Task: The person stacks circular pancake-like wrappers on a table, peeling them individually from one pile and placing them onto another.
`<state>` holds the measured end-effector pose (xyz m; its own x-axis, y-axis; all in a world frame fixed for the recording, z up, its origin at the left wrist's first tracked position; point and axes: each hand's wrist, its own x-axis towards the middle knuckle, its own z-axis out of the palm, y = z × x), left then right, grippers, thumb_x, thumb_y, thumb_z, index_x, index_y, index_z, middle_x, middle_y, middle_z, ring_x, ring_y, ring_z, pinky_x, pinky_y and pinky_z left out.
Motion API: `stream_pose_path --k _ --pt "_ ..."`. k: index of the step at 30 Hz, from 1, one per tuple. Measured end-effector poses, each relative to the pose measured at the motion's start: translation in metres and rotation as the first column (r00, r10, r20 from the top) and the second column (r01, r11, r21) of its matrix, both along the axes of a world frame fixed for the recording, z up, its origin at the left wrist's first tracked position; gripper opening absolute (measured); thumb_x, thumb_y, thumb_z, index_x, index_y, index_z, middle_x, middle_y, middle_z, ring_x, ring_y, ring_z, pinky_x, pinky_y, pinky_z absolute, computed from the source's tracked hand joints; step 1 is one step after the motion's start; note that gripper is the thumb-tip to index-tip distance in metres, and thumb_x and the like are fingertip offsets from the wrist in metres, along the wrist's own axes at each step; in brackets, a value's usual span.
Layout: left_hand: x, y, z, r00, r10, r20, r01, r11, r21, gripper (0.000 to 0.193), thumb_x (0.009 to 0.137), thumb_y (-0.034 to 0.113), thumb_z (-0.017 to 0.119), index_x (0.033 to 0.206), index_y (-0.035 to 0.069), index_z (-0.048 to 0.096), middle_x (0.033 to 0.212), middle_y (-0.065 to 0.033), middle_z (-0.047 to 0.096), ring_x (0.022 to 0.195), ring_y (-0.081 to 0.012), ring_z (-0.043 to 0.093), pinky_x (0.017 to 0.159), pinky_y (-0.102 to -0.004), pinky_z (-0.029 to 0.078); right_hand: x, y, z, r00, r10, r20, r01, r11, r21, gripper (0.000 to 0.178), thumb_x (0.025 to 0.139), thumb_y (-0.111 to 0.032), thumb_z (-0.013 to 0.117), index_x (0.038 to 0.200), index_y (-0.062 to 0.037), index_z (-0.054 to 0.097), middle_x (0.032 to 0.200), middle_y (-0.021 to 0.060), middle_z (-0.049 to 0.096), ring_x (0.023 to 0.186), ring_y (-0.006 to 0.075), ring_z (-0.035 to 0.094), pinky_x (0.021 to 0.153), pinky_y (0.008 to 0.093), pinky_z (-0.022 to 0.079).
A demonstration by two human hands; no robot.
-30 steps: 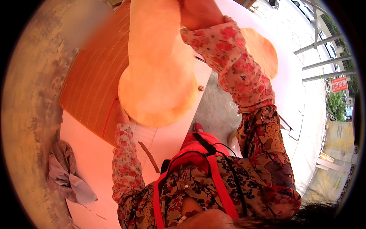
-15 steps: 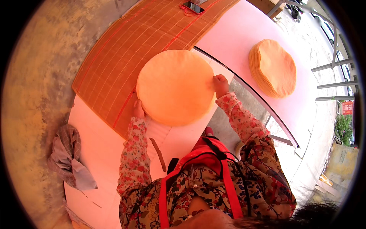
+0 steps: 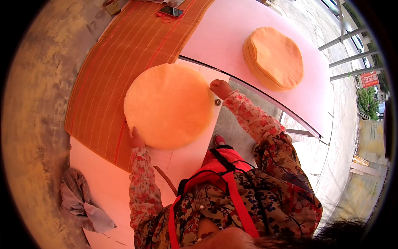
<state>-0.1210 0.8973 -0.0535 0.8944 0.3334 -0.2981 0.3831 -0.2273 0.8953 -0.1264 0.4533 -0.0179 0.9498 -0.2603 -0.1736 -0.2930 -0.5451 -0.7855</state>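
Note:
A large, round, thin flat sheet (image 3: 169, 106), dough-like and tinted orange, lies partly over a brown slatted mat (image 3: 103, 87) and partly over a white tabletop (image 3: 97, 164). At its lower left edge, the fingers of my left hand (image 3: 136, 137) are closed on the rim. My right hand (image 3: 221, 89) pinches at the right edge, fingers curled together. Beyond it, on the second white table (image 3: 215, 33), rests a thick stack of similar round sheets (image 3: 275, 58).
A phone (image 3: 171, 11) lies at the mat's far end. A bunched grey checked cloth (image 3: 83, 201) sits at left near the wall. On the near table are a thin brown strip (image 3: 165, 179) and a small dark knob (image 3: 217, 102). A gap separates the two tables; metal rails (image 3: 352, 56) stand at right.
The whole view has shifted and turned, so tables, stack and mat appear displaced. Both hands stay at the sheet's edges, and the small knob beside my right hand now shows.

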Motion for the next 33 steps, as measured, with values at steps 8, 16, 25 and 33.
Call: stream_pose_path --k 8,16,25,33 --pt "-0.001 -0.008 0.01 0.998 -0.024 0.057 0.025 1.0 -0.018 0.041 0.091 0.038 0.051 0.101 -0.001 0.056 0.09 -0.0101 0.064 0.077 -0.0179 0.06 0.067 -0.0317 0.048 0.008 0.012 0.002 0.956 -0.114 -0.271 0.18 0.955 0.235 0.021 0.075 -0.019 0.068 0.065 -0.0036 0.057 0.055 0.007 0.053 0.05 0.0206 0.053 0.042 0.0352 0.04" --pt "0.0 -0.018 0.012 0.997 -0.03 0.071 0.03 1.0 -0.007 0.038 0.09 0.036 0.052 0.101 0.0 0.056 0.088 -0.0092 0.064 0.075 -0.0171 0.06 0.065 -0.0308 0.048 0.014 -0.028 -0.045 0.889 0.123 -0.441 0.294 0.585 0.755 0.028 0.081 -0.018 0.063 0.059 -0.0021 0.057 0.051 0.0096 0.053 0.049 0.0199 0.055 0.043 0.0351 0.041" --pt "0.001 0.005 0.001 1.0 -0.009 0.006 0.009 1.0 -0.006 0.04 0.09 0.036 0.053 0.106 0.0 0.057 0.092 -0.0093 0.064 0.081 -0.0172 0.061 0.069 -0.0294 0.048 0.007 -0.056 0.058 0.963 -0.139 -0.229 0.263 0.647 0.715 0.012 0.079 -0.012 0.06 0.072 -0.0017 0.057 0.068 0.0037 0.059 0.065 0.0143 0.058 0.053 0.0307 0.045" --pt "-0.005 -0.029 0.034 1.0 0.029 -0.007 -0.027 0.989 0.144 0.038 0.089 0.035 0.053 0.103 0.0 0.058 0.089 -0.0116 0.065 0.076 -0.0185 0.063 0.064 -0.032 0.05 0.065 -0.079 0.261 0.958 0.124 0.259 -0.266 0.725 0.635 0.014 0.085 -0.01 0.056 0.085 0.0041 0.059 0.081 0.008 0.061 0.077 0.0191 0.061 0.067 0.0314 0.049"
